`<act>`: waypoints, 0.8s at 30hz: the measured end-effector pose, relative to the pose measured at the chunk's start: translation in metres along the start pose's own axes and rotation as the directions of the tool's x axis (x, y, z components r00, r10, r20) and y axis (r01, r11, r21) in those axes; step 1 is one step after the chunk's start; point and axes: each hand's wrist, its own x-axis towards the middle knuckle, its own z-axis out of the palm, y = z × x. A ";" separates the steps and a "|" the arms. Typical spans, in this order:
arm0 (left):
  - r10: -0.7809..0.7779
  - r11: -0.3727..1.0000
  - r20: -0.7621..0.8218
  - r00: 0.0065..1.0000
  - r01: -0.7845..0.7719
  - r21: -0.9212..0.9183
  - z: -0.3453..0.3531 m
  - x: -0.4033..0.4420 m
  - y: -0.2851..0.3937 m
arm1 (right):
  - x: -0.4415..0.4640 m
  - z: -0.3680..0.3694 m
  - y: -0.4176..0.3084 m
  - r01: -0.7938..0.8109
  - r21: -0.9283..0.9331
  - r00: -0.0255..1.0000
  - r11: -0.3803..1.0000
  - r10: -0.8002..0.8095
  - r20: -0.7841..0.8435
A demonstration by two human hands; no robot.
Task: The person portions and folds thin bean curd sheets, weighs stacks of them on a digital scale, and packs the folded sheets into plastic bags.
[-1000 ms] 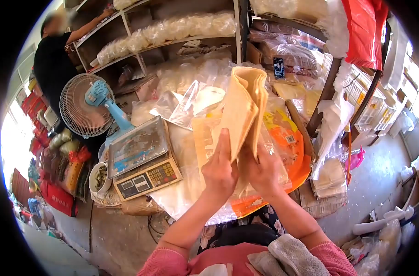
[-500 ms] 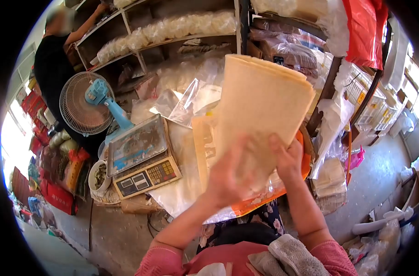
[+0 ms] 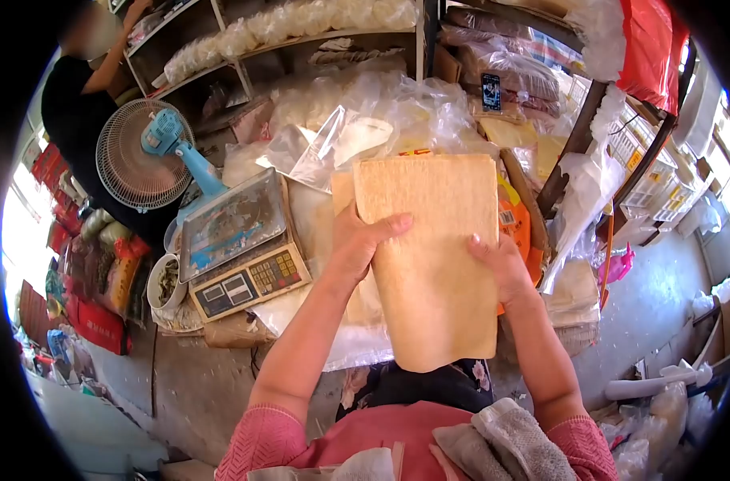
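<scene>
A folded stack of thin, pale yellow sheets, which look like dried tofu skin, is held upright in front of me over the table edge. My left hand grips its left side, thumb across the front face and fingers hidden behind. On the opposite edge my right hand holds it the same way, with the thumb on the front. Behind the stack lies an orange printed bag, partly covered. To the left of my left hand is a digital scale with a worn metal tray.
A blue fan and a white bowl of dark leafy bits stand beside the scale. Clear plastic bags and a phone lie at the back. A person in black reaches to a shelf at far left.
The sheet stack has come lower and closer to me and straightened from its tilt. My left hand has moved from its front face to its left edge. The phone shows more fully.
</scene>
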 end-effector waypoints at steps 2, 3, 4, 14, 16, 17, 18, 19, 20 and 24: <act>0.014 0.999 0.003 1.000 -0.015 0.034 0.003 -0.011 -0.012 | -0.001 -0.006 -0.001 0.009 0.002 1.000 1.000 -0.009 -0.026; 0.036 0.997 0.026 0.999 -0.038 0.066 0.005 -0.020 -0.024 | -0.001 -0.010 -0.001 0.030 0.030 0.999 0.999 -0.029 -0.036; 0.061 0.993 0.051 0.997 -0.065 0.098 0.008 -0.028 -0.034 | 0.000 -0.013 -0.001 0.055 0.058 0.998 0.997 -0.052 -0.047; -0.157 0.985 0.150 0.976 0.144 0.099 0.024 -0.054 -0.061 | -0.007 -0.049 0.000 0.188 0.064 0.980 0.980 -0.183 -0.073; -0.043 0.991 0.271 0.962 0.006 0.135 0.029 -0.071 -0.075 | -0.011 -0.061 -0.008 0.176 0.088 0.975 0.980 -0.162 -0.153; 0.010 0.988 0.332 0.943 -0.062 0.144 0.032 -0.079 -0.081 | -0.014 -0.067 -0.011 0.169 0.100 0.970 0.980 -0.148 -0.194; -0.147 0.981 0.338 0.930 0.094 0.170 0.035 -0.085 -0.083 | -0.016 -0.072 -0.011 0.196 0.152 0.971 0.969 -0.171 -0.166; -0.216 0.976 0.331 0.919 0.191 0.108 0.037 -0.087 -0.089 | -0.019 -0.073 -0.011 0.194 0.137 0.966 0.971 -0.165 -0.201; -0.284 0.957 0.329 0.901 0.285 0.046 0.040 -0.089 -0.096 | -0.022 -0.074 -0.012 0.193 0.121 0.958 0.974 -0.161 -0.236; -0.037 0.999 0.384 0.923 0.029 0.025 0.057 -0.094 -0.116 | -0.031 -0.103 -0.016 0.180 0.026 0.973 0.983 -0.175 -0.148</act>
